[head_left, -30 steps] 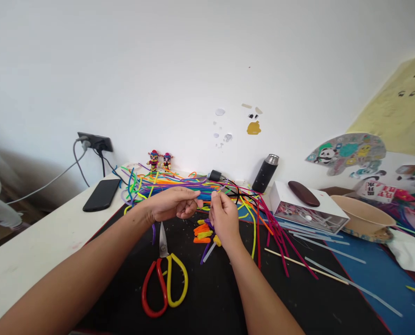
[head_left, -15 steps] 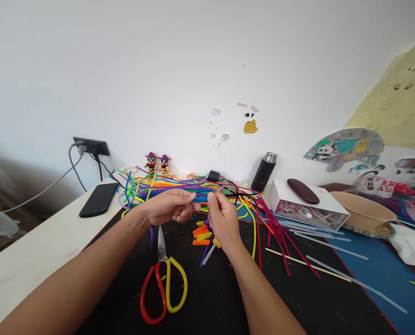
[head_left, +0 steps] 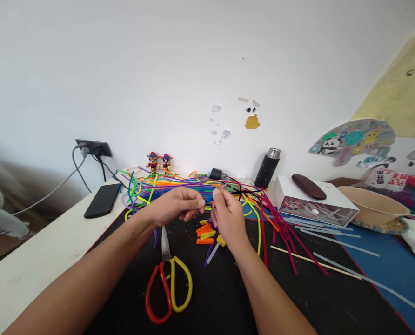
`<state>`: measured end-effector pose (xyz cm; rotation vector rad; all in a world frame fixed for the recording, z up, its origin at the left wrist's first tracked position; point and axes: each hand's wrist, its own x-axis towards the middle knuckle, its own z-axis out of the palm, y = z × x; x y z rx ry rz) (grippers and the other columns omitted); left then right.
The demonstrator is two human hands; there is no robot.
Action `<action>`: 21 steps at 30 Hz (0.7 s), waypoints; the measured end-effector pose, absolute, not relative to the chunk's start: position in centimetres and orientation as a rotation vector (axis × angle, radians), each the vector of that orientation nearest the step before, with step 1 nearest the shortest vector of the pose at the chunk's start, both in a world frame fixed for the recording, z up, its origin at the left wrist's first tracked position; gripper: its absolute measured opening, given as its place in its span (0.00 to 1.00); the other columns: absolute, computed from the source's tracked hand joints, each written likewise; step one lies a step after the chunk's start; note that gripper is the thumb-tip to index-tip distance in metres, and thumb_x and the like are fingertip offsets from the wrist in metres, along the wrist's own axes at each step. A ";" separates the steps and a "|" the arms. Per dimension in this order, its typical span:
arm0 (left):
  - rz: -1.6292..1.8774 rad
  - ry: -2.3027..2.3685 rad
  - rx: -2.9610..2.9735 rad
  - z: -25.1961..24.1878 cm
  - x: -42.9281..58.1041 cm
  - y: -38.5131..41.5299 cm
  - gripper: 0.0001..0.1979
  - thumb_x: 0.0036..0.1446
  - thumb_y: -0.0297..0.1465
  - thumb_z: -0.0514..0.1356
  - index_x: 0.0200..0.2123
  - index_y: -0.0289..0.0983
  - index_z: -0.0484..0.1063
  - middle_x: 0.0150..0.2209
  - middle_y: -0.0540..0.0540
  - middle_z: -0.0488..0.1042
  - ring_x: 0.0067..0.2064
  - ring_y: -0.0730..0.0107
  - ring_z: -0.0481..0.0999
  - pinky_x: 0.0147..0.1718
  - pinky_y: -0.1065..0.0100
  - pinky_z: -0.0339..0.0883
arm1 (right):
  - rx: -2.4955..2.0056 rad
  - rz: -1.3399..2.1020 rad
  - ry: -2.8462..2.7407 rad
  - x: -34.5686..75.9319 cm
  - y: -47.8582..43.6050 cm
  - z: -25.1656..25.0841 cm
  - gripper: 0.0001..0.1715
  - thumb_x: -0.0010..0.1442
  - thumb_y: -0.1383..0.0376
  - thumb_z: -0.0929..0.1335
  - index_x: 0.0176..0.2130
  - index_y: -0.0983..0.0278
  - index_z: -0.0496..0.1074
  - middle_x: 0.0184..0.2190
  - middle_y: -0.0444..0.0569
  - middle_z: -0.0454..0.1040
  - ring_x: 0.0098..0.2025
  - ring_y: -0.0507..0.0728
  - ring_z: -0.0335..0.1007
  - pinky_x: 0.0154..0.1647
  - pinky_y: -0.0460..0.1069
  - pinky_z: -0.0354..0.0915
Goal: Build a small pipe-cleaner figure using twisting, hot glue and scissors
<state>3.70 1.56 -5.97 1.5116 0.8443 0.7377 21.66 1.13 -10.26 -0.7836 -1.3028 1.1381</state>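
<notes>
Above the near edge of a pile of coloured pipe cleaners (head_left: 179, 182), my two hands meet with fingertips a small gap apart. My left hand (head_left: 179, 204) is closed, thumb pressed against the index finger. My right hand (head_left: 228, 216) is also closed in a pinch. Some blue shows between the fingertips, but I cannot tell whether it is held or part of the pile behind. Just below lie small bent orange and yellow pipe cleaner pieces (head_left: 205, 232), partly covered by my right hand. Scissors (head_left: 169, 279) with red and yellow handles rest nearer me on the black mat (head_left: 214, 298).
A phone (head_left: 102, 201) lies at left. Two small figures (head_left: 153, 162) stand by the wall. On the right are a black flask (head_left: 267, 168), a white box (head_left: 291, 190) with a dark red case (head_left: 308, 187), a beige bowl (head_left: 371, 204), a wooden stick (head_left: 315, 263) and translucent glue sticks (head_left: 368, 281).
The view has shifted slightly, so most things sit a little further right. My left fingers have curled in more, and both hands stay pinched close together.
</notes>
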 end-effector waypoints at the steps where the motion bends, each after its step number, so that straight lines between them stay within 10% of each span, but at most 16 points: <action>1: 0.721 0.896 1.625 -5.6 3.9 1.2 0.22 0.61 0.50 0.65 0.32 0.35 0.75 0.19 0.53 0.66 0.20 0.76 0.57 0.22 0.71 0.50 | -0.780 1.150 -1.286 21.7 1.1 -10.2 0.31 0.66 0.39 0.68 0.27 0.58 0.59 0.14 0.32 0.52 0.14 0.48 0.49 0.15 0.46 0.50; 21: 0.888 1.111 2.082 -3.8 4.6 -0.3 0.20 0.70 0.43 0.56 0.28 0.37 0.68 0.23 0.53 0.65 0.25 0.73 0.62 0.27 0.71 0.55 | -0.768 1.060 -1.180 21.4 -0.5 -8.3 0.33 0.66 0.39 0.68 0.26 0.58 0.58 0.13 0.33 0.53 0.14 0.47 0.49 0.14 0.44 0.50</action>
